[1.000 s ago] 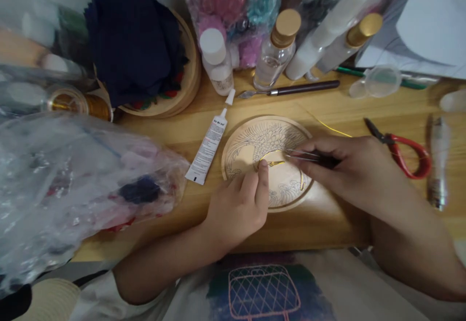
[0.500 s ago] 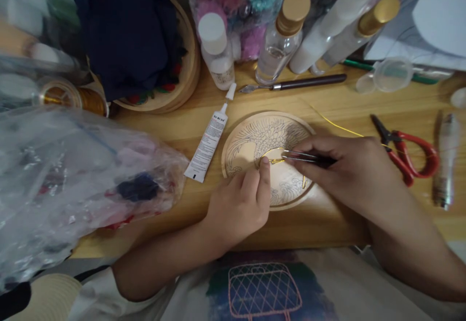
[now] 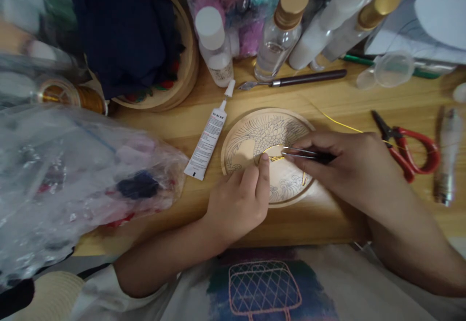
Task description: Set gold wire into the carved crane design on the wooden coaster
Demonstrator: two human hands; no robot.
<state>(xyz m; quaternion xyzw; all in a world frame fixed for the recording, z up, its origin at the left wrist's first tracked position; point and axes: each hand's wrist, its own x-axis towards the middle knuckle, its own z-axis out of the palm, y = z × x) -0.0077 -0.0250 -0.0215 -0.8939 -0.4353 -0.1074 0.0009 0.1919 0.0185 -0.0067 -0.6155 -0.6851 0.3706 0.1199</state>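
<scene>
A round wooden disc (image 3: 251,148) printed with a line drawing of feathers and waves lies in front of me. Gold wire (image 3: 272,147) forms a curve near its middle, with short bent pieces beside it. My left hand (image 3: 240,197) rests on the disc's lower left; its index fingertip presses on the wire and the other fingers are curled in. In my right hand (image 3: 338,165), closed fingers grip tweezers (image 3: 302,153), whose tips are at the right end of the curve. Another short gold piece (image 3: 304,178) lies near the disc's right edge.
A glue tube (image 3: 206,141) lies left of the disc. Behind are a dark-handled palette knife (image 3: 309,78) and several bottles. Red-handled cutters (image 3: 411,153) and a clear pen-like tool (image 3: 448,156) lie right. Plastic bags (image 3: 91,175) and a gold wire spool (image 3: 73,96) crowd the left.
The whole view has shifted slightly. The tweezer tips look a little farther apart; both hands stay at nearly the same spot on the disc.
</scene>
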